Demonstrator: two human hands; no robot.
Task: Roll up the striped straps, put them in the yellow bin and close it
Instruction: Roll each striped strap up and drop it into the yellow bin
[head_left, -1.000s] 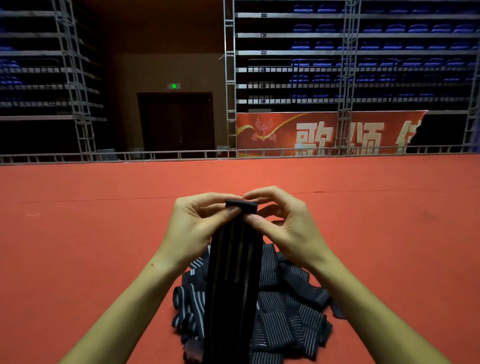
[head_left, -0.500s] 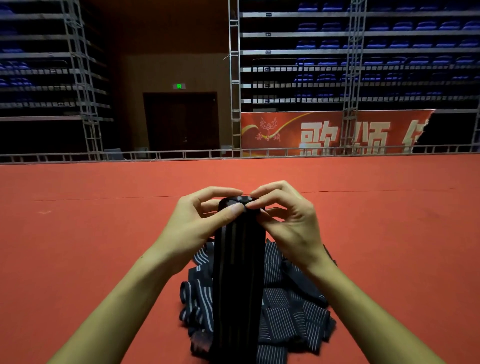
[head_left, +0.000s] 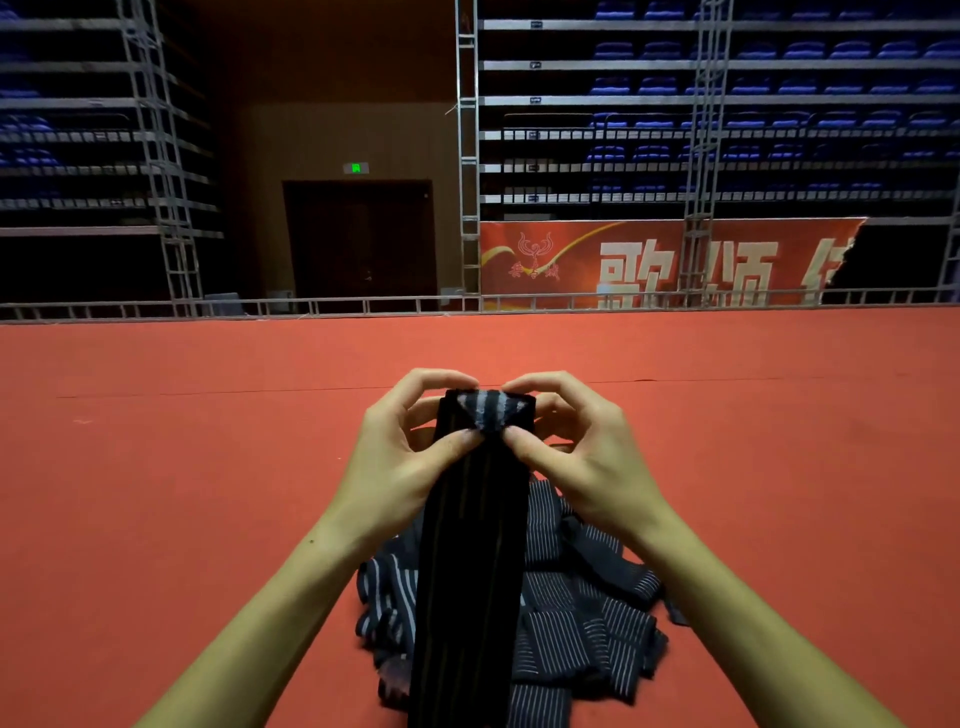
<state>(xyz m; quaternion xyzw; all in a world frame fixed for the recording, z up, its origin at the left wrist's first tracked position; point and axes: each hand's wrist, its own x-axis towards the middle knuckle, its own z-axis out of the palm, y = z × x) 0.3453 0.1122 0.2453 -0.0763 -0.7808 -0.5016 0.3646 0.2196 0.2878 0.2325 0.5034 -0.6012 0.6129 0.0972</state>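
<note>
A dark striped strap (head_left: 470, 561) hangs down in front of me, its top end turned over into a small roll between my hands. My left hand (head_left: 402, 457) pinches the roll's left side with thumb and fingers. From the right, my right hand (head_left: 571, 457) pinches the other side. Below them a pile of striped straps (head_left: 576, 613) lies tangled on the red floor (head_left: 156, 493). No yellow bin is in view.
The red carpeted floor spreads wide on all sides of the pile. A low metal rail (head_left: 363, 306) marks its far edge, with scaffolding, blue seats, a red banner (head_left: 649, 265) and a dark door (head_left: 361, 239) beyond.
The strap's top end has been turned over further into a thicker roll, with pale stripes now showing on it. Both hands stay pinched at its top.
</note>
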